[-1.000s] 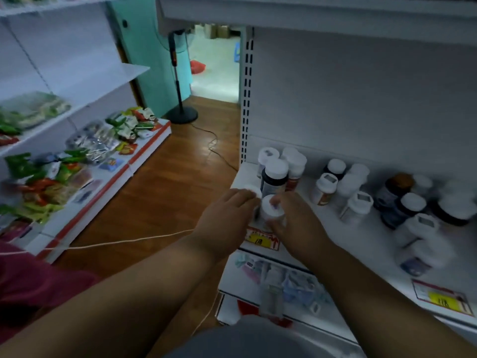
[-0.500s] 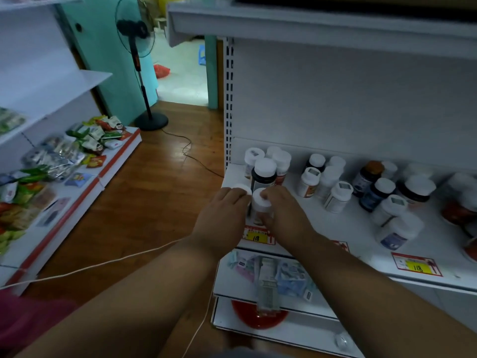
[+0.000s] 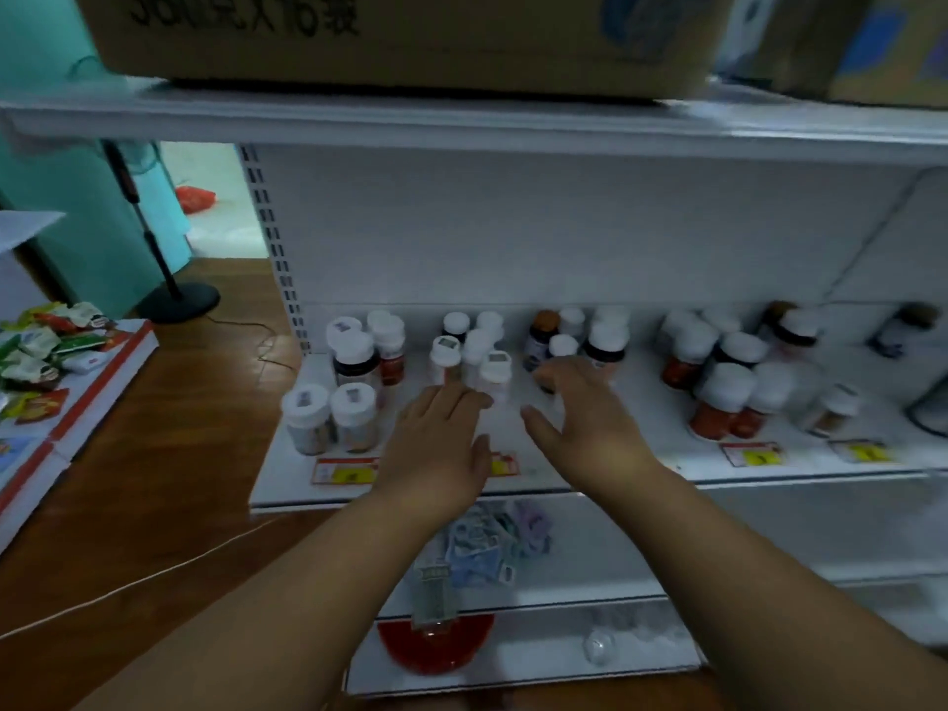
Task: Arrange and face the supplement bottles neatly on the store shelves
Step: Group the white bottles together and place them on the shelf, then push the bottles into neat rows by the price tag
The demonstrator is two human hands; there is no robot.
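Both hands have let go of the two white-capped bottles (image 3: 331,418) they were squaring up half a second ago; that pair now stands side by side at the front left corner of the shelf (image 3: 564,454). The left hand (image 3: 441,443) and right hand (image 3: 585,418), fingers spread and holding nothing, now hover further right along the shelf, just in front of the loose middle cluster (image 3: 474,356). The corner pair looks finished, and this unaligned cluster is likely next, with more disorder beyond it.
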